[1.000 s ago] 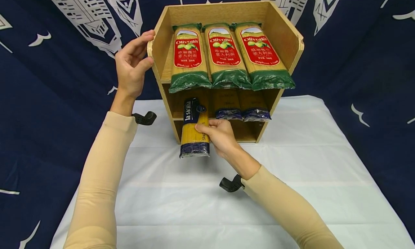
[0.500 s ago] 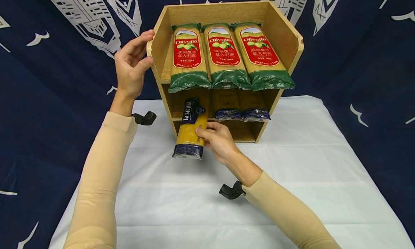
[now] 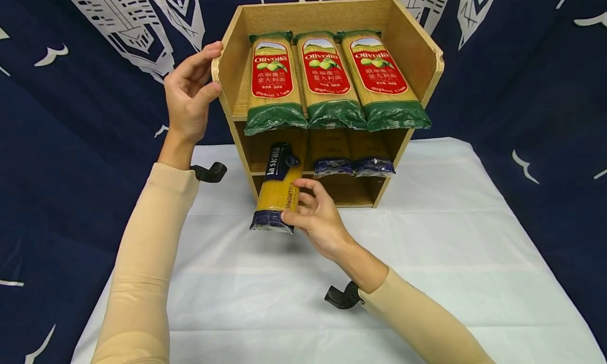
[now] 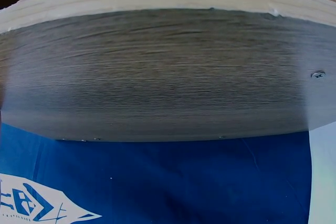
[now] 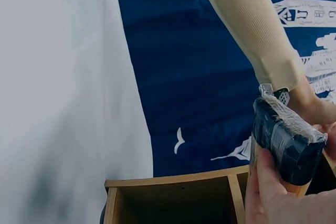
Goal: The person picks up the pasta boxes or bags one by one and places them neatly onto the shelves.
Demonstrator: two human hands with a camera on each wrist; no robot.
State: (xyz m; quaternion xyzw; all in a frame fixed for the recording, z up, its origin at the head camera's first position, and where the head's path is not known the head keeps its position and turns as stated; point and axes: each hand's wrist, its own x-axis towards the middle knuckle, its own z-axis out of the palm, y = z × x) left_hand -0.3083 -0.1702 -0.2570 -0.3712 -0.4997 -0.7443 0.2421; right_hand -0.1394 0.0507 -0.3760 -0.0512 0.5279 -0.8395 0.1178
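Note:
My right hand (image 3: 322, 222) holds a yellow spaghetti packet (image 3: 275, 193) by its right edge, thumb on the dark blue lower end and fingers along the side. The packet's front end sticks out from the middle shelf, tilted down; its far end is inside. Up close in the right wrist view, the packet's blue wrapped end (image 5: 289, 140) shows with my thumb against it. My left hand (image 3: 189, 98) grips the upper left side panel of the wooden rack (image 3: 229, 71) between thumb and fingers. That panel (image 4: 173, 72) fills much of the left wrist view.
Three green-ended spaghetti packets (image 3: 327, 79) lie side by side on the top shelf. Two blue-ended packets (image 3: 353, 156) lie right of the held one on the middle shelf. The rack stands on a white-covered table (image 3: 265, 301), before a dark blue printed cloth (image 3: 531, 90).
The packet's front end has swung slightly left. My right hand has slid its thumb down to the blue end, with its fingers spreading along the edge. My left hand keeps its hold.

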